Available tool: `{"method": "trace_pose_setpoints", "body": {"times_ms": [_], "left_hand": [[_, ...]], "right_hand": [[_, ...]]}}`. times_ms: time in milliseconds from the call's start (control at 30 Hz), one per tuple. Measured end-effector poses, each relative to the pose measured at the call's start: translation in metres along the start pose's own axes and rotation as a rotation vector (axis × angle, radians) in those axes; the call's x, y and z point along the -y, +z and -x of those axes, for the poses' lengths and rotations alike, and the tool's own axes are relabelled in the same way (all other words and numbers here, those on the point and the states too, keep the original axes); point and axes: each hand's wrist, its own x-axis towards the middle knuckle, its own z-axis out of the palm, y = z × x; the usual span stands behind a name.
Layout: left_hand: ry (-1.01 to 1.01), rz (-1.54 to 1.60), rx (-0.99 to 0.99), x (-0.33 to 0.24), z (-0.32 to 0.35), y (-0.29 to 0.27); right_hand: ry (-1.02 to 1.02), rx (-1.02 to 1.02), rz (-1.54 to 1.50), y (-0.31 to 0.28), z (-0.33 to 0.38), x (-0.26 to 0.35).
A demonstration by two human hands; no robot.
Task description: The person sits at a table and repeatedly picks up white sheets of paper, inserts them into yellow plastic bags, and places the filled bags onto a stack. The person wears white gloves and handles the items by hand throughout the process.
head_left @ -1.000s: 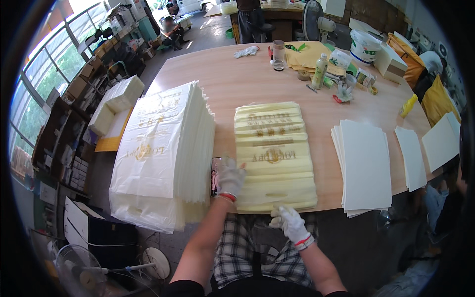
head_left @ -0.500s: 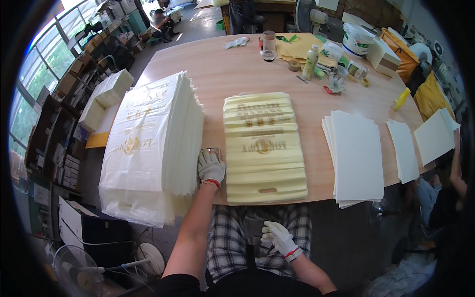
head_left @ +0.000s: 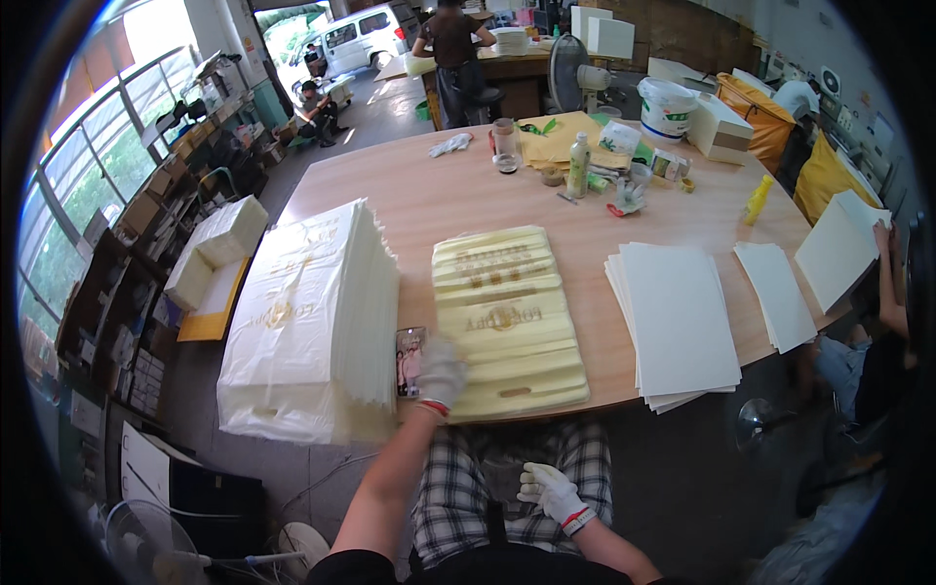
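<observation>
My left hand (head_left: 444,375), in a white glove, is blurred by motion over the left edge of a stack of pale yellow plastic bags (head_left: 512,336) with gold print. Just left of it a phone (head_left: 409,363) lies on the table, its lit screen showing a picture of people. My gloved right hand (head_left: 549,492) rests over my lap with curled fingers, and nothing shows in them. Beyond the phone on the left stands a taller stack of white bags (head_left: 283,322), also gold-printed.
White sheets (head_left: 678,317) and a narrower pile (head_left: 775,292) lie on the right, where another person's hand (head_left: 884,234) holds white board. Farther back are a bottle (head_left: 577,166), a white bucket (head_left: 666,109) and a glove (head_left: 450,144). A fan (head_left: 146,546) stands lower left.
My left hand has moved right, off the phone, leaving its lit screen uncovered. The view has tilted up, showing more of the far room. My right hand stays over my lap.
</observation>
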Motion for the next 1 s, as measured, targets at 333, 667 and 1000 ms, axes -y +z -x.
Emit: {"method": "trace_pose_setpoints", "body": {"times_ms": [333, 667, 1000], "left_hand": [[0.229, 0.257, 0.16, -0.06, 0.034, 0.024], [0.047, 0.644, 0.473, -0.057, 0.021, -0.009], [0.053, 1.248, 0.171, -0.028, -0.016, 0.011]], "right_hand": [[0.021, 0.1, 0.097, 0.005, 0.01, -0.015], [-0.004, 0.169, 0.214, 0.035, -0.011, 0.023], [-0.594, -0.115, 0.411, 0.099, -0.08, 0.109]]}}
